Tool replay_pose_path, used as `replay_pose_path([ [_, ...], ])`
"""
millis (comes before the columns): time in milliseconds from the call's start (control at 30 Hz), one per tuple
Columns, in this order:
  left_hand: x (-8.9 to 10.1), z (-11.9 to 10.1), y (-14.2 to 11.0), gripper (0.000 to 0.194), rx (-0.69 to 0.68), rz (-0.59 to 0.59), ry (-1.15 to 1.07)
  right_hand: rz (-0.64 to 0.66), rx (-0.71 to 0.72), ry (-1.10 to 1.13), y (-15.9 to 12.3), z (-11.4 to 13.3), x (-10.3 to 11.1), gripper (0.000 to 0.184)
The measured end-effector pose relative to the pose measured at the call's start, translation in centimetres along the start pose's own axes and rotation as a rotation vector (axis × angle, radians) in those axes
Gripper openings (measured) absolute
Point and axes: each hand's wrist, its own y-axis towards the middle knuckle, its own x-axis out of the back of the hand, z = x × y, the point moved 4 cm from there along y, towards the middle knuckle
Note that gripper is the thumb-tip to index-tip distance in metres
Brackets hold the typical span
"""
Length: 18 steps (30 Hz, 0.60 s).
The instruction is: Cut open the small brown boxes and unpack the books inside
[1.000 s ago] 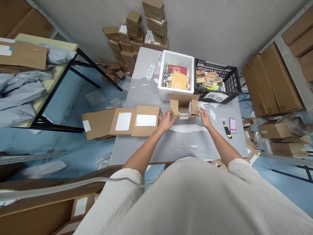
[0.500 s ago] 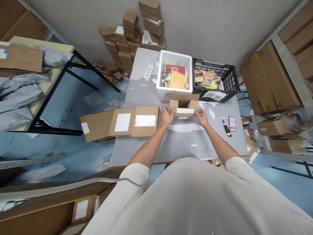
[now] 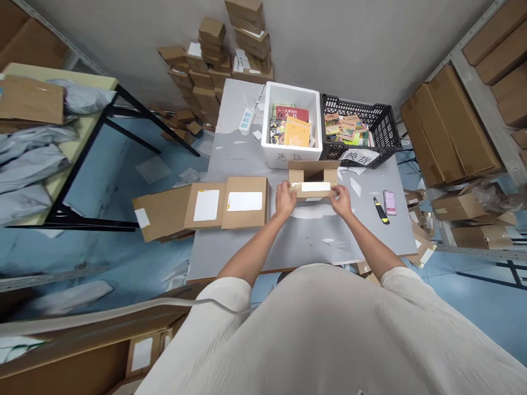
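A small cardboard box (image 3: 313,194) with raised flaps and a white label stands on the grey table, in front of the white foam bin. My left hand (image 3: 285,199) grips its left front corner, fingers along the front flap. At the opposite corner my right hand (image 3: 341,201) pinches the same flap. The inside of the box is mostly hidden. To the left of my left hand lies a flat closed carton (image 3: 246,219) with a white label, beside another labelled carton (image 3: 206,186).
Behind the box stand a white foam bin (image 3: 267,118) of books and a black crate (image 3: 389,129) with booklets. A utility knife (image 3: 381,210) and a phone (image 3: 390,202) lie at the right. A power strip (image 3: 246,121) sits at the back left.
The front flap of the box has tilted down toward me, and both hands have moved up to its corners. The whole view has shifted slightly.
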Motion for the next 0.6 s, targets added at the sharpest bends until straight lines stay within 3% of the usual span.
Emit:
replay_pose_path([
  [133, 0.7, -0.8, -0.6, 0.016, -0.041, -0.058, -0.068, -0.057, 0.071, 0.002, 0.0, 1.2, 1.5, 0.039],
  [400, 2.7, -3.1, -3.1, 0.022, -0.123, -0.226, -0.146, -0.091, 0.247, 0.046, 1.4, 3.6, 4.2, 0.036],
  [600, 5.2, -4.1, -6.1, 0.023, -0.182, -0.406, -0.126, -0.045, 0.386, 0.120, 2.2, 5.2, 4.2, 0.039],
])
